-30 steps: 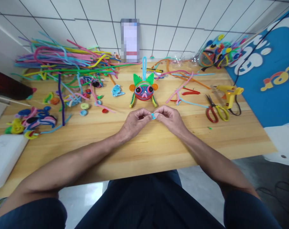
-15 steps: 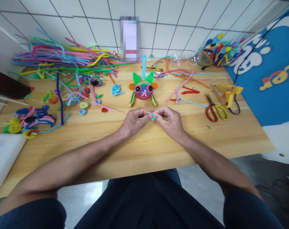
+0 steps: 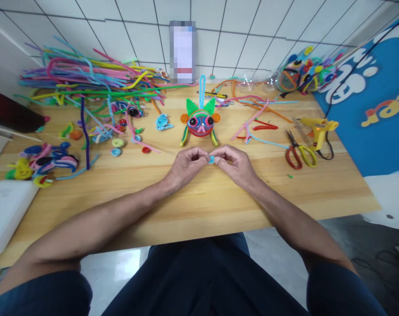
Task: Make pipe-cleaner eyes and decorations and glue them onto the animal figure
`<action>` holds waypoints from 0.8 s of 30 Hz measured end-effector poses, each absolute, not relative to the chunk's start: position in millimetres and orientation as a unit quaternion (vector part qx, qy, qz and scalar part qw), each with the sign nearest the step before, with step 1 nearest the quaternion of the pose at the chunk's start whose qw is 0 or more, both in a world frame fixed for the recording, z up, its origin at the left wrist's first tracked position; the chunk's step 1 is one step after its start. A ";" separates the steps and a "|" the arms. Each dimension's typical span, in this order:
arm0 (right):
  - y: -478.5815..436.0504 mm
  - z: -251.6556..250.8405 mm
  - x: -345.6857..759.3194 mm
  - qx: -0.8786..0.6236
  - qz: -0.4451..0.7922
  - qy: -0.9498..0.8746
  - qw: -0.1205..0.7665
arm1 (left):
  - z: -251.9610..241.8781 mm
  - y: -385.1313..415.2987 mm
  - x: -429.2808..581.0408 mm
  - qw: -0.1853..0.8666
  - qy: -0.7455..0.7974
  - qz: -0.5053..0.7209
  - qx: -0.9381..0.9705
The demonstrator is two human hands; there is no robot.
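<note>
My left hand (image 3: 192,164) and my right hand (image 3: 231,161) meet over the middle of the table, thumbs and forefingers pinched. Between the fingertips they share a small light-blue piece of pipe cleaner (image 3: 212,159), which looks curled; fingers cover part of it. Just beyond my hands sits a colourful animal figure (image 3: 201,127) made from pipe cleaners, with green ears, black eyes, orange side rolls and a blue loop (image 3: 202,90) on top. Left of the figure lies a light-blue pipe-cleaner coil (image 3: 163,123).
A heap of pipe cleaners (image 3: 84,72) lies at the back left. Scissors (image 3: 298,153) and a yellow hot glue gun (image 3: 318,129) are on the right. A phone (image 3: 183,52) leans on the tiled wall. A white box-like object (image 3: 11,215) sits at the left edge of the table (image 3: 199,206).
The light-blue piece has turned slightly between my fingertips. Both hands stay in nearly the same place, and the view has shifted a little.
</note>
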State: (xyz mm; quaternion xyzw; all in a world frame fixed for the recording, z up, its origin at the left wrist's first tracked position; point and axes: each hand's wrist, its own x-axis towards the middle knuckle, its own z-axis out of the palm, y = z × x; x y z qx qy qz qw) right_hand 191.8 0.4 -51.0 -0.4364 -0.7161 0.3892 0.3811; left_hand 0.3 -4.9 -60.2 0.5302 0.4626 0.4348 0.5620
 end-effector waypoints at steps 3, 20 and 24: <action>-1.0 -55.7 189.5 -0.430 0.402 -0.705 0.395 | -60.1 -6.4 1.9 0.561 0.465 0.453 0.514; 0.3 -57.2 186.8 -0.473 0.391 -0.683 0.395 | -64.9 -11.1 3.4 0.532 0.455 0.452 0.552; 3.6 -57.4 187.5 -0.489 0.421 -0.658 0.388 | -65.1 -11.5 1.6 0.531 0.453 0.432 0.571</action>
